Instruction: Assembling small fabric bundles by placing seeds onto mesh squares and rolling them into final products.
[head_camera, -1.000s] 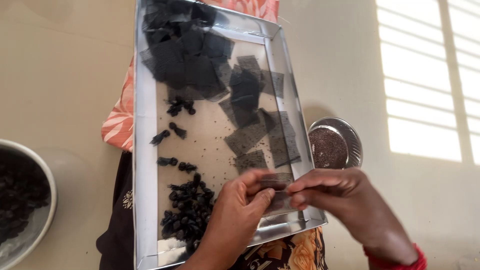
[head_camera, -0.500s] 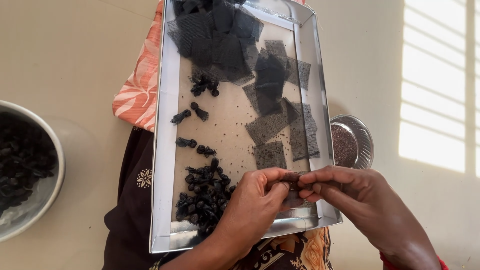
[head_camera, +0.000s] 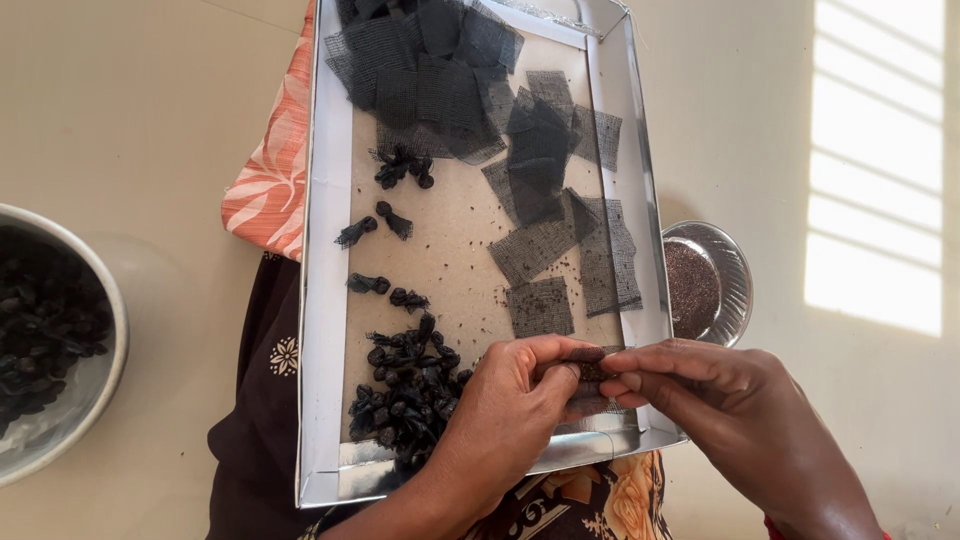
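A shallow silver tray rests on my lap. Inside it lie several black net squares at the far end and right, and a heap of small tied black net bundles near the front left. My left hand and my right hand meet over the tray's front right corner. Both pinch one small dark net bundle between their fingertips. A loose net square lies just beyond my hands.
A steel bowl of dark bundles stands on the floor at the left. A small steel dish of dark seeds sits right of the tray. Sunlight stripes the pale floor at the far right.
The view has shifted, so the tray now sits further right and nearer. My hands stay together on the small bundle, fingers working at it.
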